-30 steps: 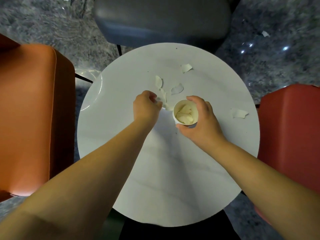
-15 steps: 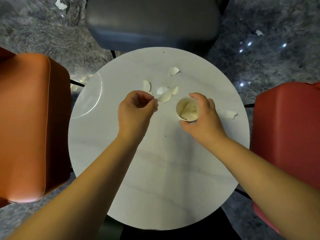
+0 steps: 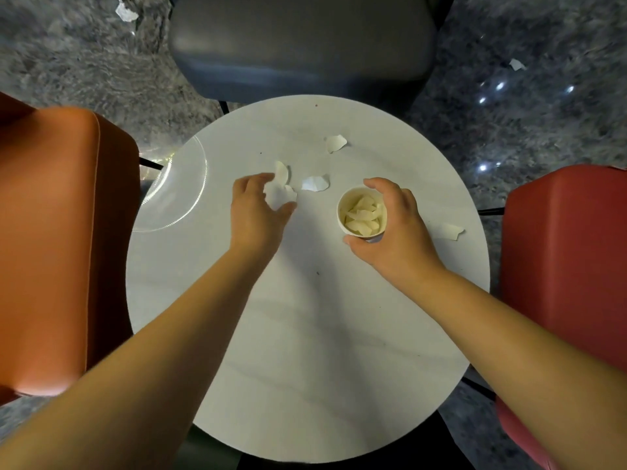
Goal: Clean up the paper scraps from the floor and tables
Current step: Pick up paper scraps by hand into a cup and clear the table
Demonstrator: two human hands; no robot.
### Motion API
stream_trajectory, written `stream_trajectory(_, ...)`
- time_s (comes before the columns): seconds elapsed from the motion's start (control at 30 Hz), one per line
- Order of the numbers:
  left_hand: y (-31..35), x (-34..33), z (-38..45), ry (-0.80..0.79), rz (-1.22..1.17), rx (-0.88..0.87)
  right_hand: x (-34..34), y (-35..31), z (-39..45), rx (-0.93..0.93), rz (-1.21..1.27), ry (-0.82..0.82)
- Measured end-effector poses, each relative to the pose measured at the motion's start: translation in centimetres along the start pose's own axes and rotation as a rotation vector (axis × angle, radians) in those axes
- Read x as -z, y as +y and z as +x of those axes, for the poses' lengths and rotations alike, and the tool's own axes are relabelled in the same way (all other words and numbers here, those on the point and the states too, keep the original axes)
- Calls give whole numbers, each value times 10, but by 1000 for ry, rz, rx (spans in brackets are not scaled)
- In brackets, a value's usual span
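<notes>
The round table [image 3: 305, 334] has a smooth, pale, faintly veined top with a soft sheen, glossier at 9 o'clock. The paper scraps [image 3: 315, 183] look matt and thin, like the paper cup [image 3: 342, 217]. The chairs [image 3: 51, 249] wear smooth leather-like upholstery. The floor [image 3: 526, 130] is polished, glossy grey stone.

Cup [image 3: 361, 212] wall mostly hidden behind right hand [image 3: 393, 225]. Scrap [image 3: 281, 193] partly covered by left hand [image 3: 256, 212], grip unclear. Grey chair [image 3: 302, 45] and floor scrap [image 3: 126, 10] cut off at top edge.
</notes>
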State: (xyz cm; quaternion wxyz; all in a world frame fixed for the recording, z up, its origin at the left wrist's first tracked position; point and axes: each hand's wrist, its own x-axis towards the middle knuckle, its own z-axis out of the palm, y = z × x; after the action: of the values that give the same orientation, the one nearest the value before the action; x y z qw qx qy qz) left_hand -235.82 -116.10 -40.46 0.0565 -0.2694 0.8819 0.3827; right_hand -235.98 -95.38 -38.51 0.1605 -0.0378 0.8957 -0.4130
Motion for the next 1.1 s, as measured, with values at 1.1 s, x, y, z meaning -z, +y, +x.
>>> stream_trajectory(1.1,61,-11,-24,48,-366,-75,-1,11,6,28,34,12)
